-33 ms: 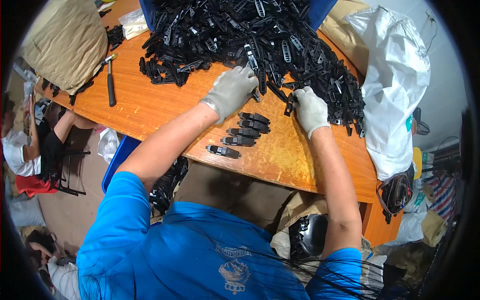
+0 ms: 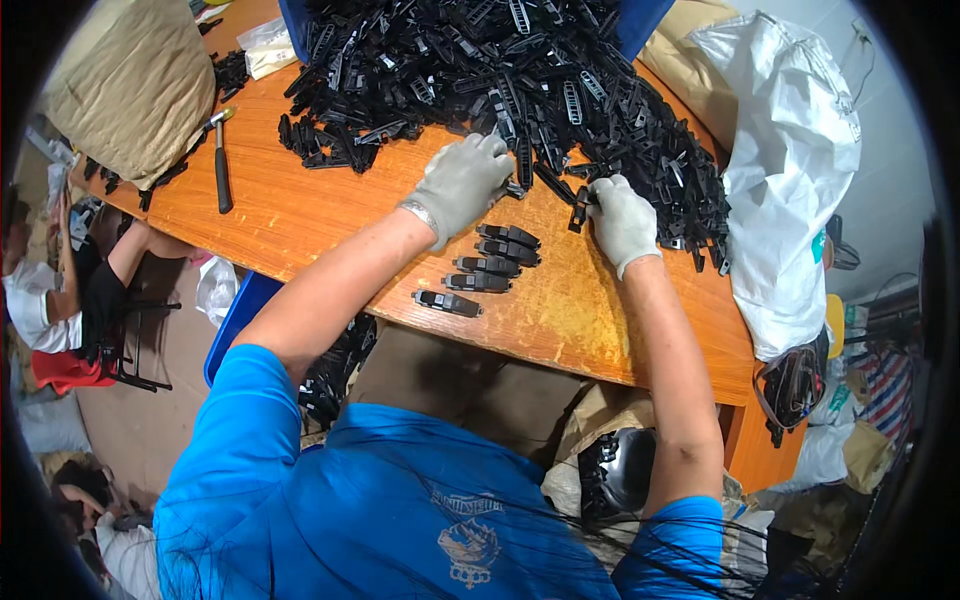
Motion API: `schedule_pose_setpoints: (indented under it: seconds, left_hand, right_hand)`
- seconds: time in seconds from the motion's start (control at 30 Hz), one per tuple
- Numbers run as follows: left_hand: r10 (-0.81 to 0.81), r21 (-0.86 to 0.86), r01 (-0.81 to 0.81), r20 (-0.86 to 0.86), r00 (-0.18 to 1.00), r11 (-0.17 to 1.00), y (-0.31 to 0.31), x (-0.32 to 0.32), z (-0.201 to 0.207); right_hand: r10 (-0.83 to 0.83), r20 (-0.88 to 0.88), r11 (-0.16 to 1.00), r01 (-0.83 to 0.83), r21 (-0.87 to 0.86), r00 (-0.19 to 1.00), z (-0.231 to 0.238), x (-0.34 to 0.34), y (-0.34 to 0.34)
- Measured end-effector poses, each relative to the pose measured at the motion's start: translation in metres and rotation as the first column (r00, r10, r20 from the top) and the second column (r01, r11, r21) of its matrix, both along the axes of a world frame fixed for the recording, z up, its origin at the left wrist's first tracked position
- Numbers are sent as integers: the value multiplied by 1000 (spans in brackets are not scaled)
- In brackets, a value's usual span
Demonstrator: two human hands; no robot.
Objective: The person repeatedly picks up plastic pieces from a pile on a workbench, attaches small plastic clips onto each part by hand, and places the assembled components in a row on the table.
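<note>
My left hand [image 2: 466, 188], in a grey-white work glove, is at the near edge of a heap of black plastic parts [image 2: 430, 75]. Its fingers are curled, with the end of a small dark part [image 2: 515, 188] showing at thumb and fingertips; the rest is hidden. To the right, my gloved right hand [image 2: 624, 218] pinches a black plastic clip-like piece [image 2: 578, 212] between thumb and fingers, just above the tabletop. Several matching black pieces [image 2: 478, 283] lie side by side in a slanting row nearer me, between my forearms.
The heap spills from a blue bin [image 2: 648, 25] over the wooden table [image 2: 300, 205]. A hammer [image 2: 222, 165] lies at left beside a large brown sack [image 2: 135, 90]. A white woven sack [image 2: 785, 190] stands at right. Other people [image 2: 45, 300] sit beyond the table's left edge.
The small part at my left fingertips has shifted slightly. Otherwise both hands and the row of pieces stay where they were.
</note>
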State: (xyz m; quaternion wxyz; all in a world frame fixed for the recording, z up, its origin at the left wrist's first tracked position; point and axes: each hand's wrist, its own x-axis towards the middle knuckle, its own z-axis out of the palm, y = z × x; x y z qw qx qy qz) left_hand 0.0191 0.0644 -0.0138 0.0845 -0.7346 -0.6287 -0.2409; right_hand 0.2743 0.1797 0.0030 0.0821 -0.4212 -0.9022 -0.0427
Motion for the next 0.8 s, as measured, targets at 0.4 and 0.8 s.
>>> schedule_pose_setpoints:
  seconds: [0.4, 0.8]
  left_hand:
    - [7, -63, -11, -69, 998, 998, -26, 15, 4]
    - [-12, -104, 22, 93, 996, 994, -34, 19, -3]
  right_hand:
    - [178, -277, 975, -206, -77, 944, -16, -8, -57]
    - [29, -189, 985, -60, -159, 982, -9, -6, -52]
